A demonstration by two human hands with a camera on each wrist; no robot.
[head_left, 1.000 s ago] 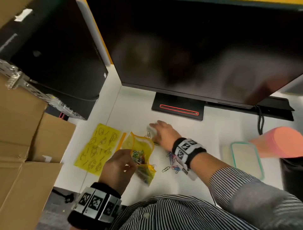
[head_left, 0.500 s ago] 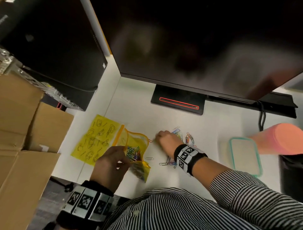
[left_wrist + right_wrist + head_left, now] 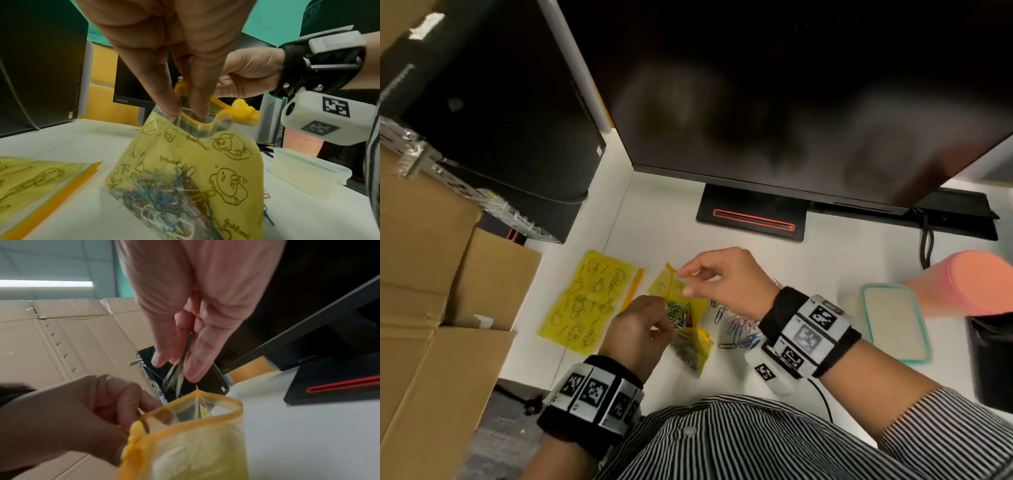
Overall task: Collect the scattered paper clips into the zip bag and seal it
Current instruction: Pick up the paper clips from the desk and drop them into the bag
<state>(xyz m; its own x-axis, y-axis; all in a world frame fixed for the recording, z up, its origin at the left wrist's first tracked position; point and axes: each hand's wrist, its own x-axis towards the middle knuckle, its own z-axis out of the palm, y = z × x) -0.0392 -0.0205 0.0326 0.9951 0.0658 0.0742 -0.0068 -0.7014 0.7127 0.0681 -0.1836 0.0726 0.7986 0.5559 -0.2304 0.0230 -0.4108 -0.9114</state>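
Note:
A yellow zip bag printed with ducks stands on the white desk, with several coloured paper clips inside. My left hand pinches its orange rim and holds the mouth open; a yellow duck slider sits at the rim's end. My right hand hovers just above the mouth, thumb and finger pinching a few paper clips that point down at the opening. More loose clips lie on the desk right of the bag, partly hidden by my right wrist.
A second yellow zip bag lies flat to the left. A monitor stand is behind, and a teal-rimmed container and a pink cup are to the right. Cardboard boxes and a computer tower stand at the left.
My right hand left the desk with clips in its fingers and moved left and up, over the bag's mouth. My left hand kept hold of the rim.

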